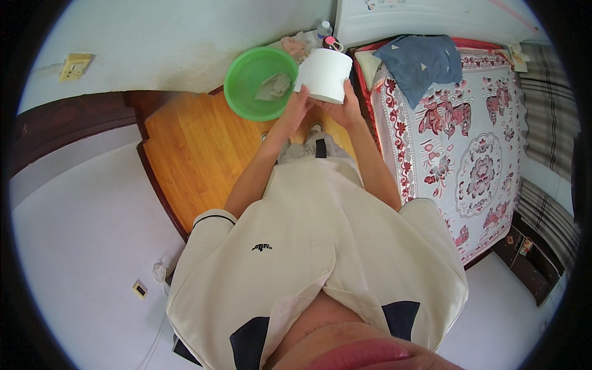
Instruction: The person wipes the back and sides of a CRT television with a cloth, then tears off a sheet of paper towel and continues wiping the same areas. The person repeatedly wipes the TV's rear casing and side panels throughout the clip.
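A white roll of tissue paper (326,74) is held up in front of me between both hands. My left hand (298,105) grips its lower left side. My right hand (348,107) closes around the lower right side, thumb against the paper. On the left, a loose edge of paper hangs beside the roll. The fingers beneath the roll are partly hidden. Just left of the roll, a green plastic basin (238,95) holds a crumpled pale cloth (274,87).
Along the right is a bed with a red and white patterned cover (481,120) and a blue-grey cloth (428,62). Behind the roll stand a clear plastic bottle (324,30) and a dark container with a pink ring (331,42). Wooden flooring (199,143) lies to the left.
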`<state>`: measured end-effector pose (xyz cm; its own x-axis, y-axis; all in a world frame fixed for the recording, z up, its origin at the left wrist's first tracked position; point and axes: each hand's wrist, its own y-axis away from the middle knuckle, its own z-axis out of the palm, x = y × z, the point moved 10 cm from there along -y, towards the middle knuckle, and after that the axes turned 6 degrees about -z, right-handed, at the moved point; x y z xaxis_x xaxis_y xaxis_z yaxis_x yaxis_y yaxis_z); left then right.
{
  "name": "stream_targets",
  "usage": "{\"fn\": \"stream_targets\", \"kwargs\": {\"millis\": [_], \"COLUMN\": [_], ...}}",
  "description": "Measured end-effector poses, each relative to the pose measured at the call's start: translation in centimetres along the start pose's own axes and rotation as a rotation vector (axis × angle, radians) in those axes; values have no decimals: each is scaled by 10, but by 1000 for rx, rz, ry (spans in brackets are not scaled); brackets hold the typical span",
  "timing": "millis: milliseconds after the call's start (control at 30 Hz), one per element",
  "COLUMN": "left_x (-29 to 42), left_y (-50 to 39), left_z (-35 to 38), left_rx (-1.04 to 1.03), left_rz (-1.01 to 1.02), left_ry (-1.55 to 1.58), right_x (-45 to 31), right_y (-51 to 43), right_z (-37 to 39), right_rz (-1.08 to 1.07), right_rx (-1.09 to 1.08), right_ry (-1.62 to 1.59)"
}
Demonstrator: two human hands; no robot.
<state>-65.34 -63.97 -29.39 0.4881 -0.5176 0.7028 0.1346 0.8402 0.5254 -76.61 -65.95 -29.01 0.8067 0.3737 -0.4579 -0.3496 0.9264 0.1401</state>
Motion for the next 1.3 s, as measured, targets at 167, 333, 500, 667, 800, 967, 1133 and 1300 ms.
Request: {"fn": "stream_targets", "kwargs": {"millis": [167,333,500,667,800,967,1133,1300], "left_x": [58,107,116,141,173,186,203,234], "left_y": [-2,18,33,51,68,79,77,73], "left_z": [12,47,74,76,79,83,43,-1], "left_rx": [-18,-83,-199,-219,-338,-379,-99,60], "left_rz": [215,337,307,351,419,417,489,622], "left_ry": [-342,-120,-68,12,86,149,189,255], "right_x": [-11,-4,1,4,13,34,40,46], "right_y": [2,0,-24,-39,-46,-52,-46,-52], "right_z": [-6,18,55,86,87,83,76,56], "right_rz": [-57,-39,-53,53,76,179,69,16], "right_rx": [9,31,-291,-314,-374,-387,-342,-199], "right_ry": [116,-136,-715,-835,-877,-993,-827,-548]}}
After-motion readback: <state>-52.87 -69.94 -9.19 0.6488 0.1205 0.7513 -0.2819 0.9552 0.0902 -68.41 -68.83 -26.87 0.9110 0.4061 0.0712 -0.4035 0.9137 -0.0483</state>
